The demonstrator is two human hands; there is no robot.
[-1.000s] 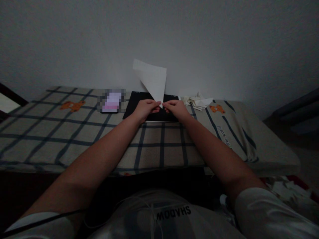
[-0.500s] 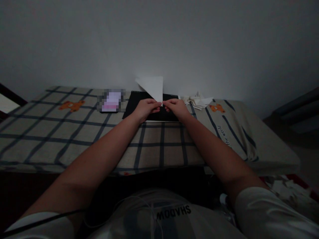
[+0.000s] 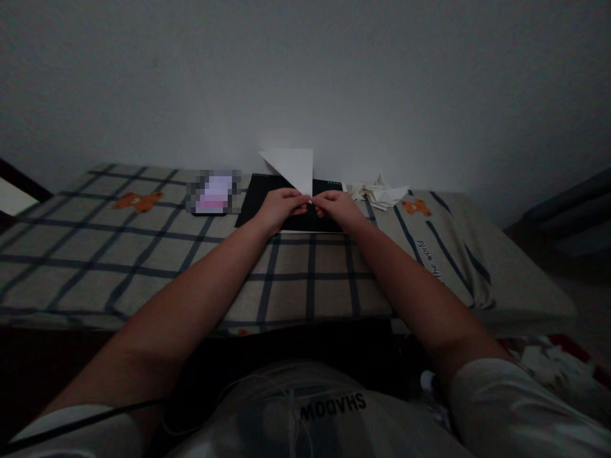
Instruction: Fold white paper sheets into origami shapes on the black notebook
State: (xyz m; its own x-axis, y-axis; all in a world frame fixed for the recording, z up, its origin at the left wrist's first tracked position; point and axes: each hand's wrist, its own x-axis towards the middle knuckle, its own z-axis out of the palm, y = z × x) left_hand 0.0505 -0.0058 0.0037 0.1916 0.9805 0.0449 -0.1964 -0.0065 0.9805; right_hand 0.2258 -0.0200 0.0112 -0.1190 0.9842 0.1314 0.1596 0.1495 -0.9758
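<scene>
A folded sheet of white paper [image 3: 296, 166] stands over a black spiral-edged pad [image 3: 258, 198], its narrow point facing me. My left hand [image 3: 285, 208] pinches the lower tip of the paper from the left. From the right, my right hand [image 3: 338, 207] pinches that same tip, so the fingertips of both hands almost meet. The tip itself is mostly covered by the fingers. Both hands are just above the black pad, which lies flat on the checked cloth.
On the checked tablecloth [image 3: 286, 280], a phone [image 3: 212, 194] with a blurred screen lies to the left. Several folded white paper pieces [image 3: 382, 193] are heaped to the right. A wall [image 3: 305, 76] rises behind the table. Below right, a red container [image 3: 573, 346] holds white scraps.
Both hands keep their pinch in nearly the same place. The upper edge of the paper has dipped very slightly, and less of its tip shows between the fingers.
</scene>
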